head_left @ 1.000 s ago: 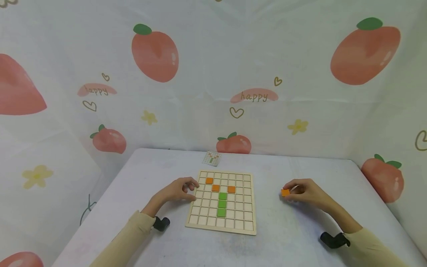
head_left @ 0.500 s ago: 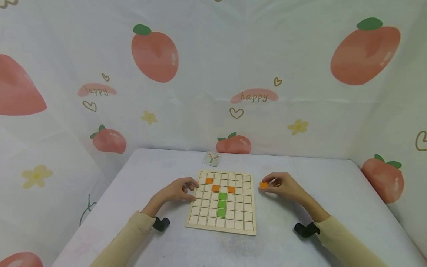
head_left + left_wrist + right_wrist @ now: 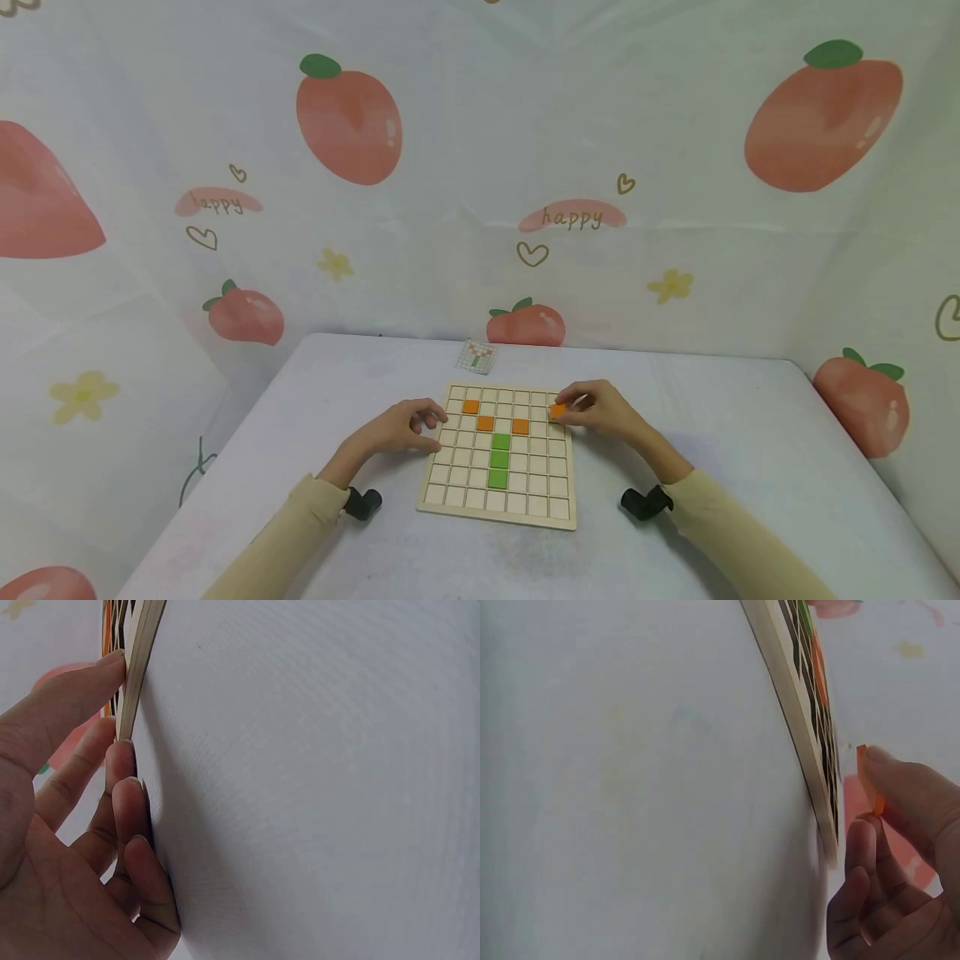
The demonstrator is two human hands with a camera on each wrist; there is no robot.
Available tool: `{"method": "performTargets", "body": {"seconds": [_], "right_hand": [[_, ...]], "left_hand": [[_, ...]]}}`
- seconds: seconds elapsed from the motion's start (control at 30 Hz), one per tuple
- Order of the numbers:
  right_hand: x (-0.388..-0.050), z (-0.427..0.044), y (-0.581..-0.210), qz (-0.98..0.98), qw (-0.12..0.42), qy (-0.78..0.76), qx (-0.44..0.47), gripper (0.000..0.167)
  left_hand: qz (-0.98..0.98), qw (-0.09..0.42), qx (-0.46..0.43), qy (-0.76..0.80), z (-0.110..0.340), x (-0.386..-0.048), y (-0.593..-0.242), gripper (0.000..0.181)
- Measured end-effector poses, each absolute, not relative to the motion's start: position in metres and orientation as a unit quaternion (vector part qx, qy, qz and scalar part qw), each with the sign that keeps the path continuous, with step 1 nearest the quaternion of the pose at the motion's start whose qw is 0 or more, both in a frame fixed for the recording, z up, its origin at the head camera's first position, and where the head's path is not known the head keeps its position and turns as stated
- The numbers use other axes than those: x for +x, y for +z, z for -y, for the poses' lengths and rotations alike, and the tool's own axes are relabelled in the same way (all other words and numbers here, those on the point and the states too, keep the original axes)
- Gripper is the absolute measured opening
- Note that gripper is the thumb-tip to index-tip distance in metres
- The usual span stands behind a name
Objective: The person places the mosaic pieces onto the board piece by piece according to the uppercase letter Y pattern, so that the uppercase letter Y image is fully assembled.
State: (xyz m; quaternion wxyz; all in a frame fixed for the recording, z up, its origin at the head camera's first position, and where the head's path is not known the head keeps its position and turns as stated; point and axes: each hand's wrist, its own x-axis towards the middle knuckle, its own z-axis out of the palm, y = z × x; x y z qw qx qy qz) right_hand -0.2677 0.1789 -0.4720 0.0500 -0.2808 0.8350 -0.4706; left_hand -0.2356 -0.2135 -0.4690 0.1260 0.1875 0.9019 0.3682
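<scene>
A wooden grid board (image 3: 453,510) lies flat on the table, with several orange and green square tiles set in its cells. My left hand (image 3: 397,427) rests at the board's left side, thumb and fingertips touching the rim, the fingers loosely bent. In the left wrist view, the thumb tip (image 3: 112,660) lies on the board's edge (image 3: 135,690). My right hand (image 3: 600,408) pinches a thin orange square tile (image 3: 557,412) between thumb and finger, over the board's upper right part. The right wrist view shows this tile (image 3: 871,784) held apart from the board's surface.
Behind the board lies a small pattern card (image 3: 477,356) printed with a coloured grid. The white table (image 3: 360,558) reaches back to a fruit-printed cloth (image 3: 450,250). Black straps with camera mounts (image 3: 647,504) sit at both wrists.
My right hand has carried the orange tile leftward from the table's right side to over the board's right edge. The left hand and the board have stayed in place.
</scene>
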Motion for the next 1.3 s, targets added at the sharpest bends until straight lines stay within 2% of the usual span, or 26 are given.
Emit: {"method": "performTargets", "body": {"seconds": [0.4, 1.3], "right_hand": [[-0.274, -0.153, -0.472, -0.846, 0.051, -0.464, -0.259, 0.025], [-0.275, -0.139, -0.473, -0.866, 0.059, -0.438, -0.232, 0.020]], "left_hand": [[-0.903, 0.131, 0.182, 0.368, 0.213, -0.237, -0.469, 0.041], [-0.901, 0.125, 0.194, 0.368, 0.214, -0.235, -0.469, 0.040]]}}
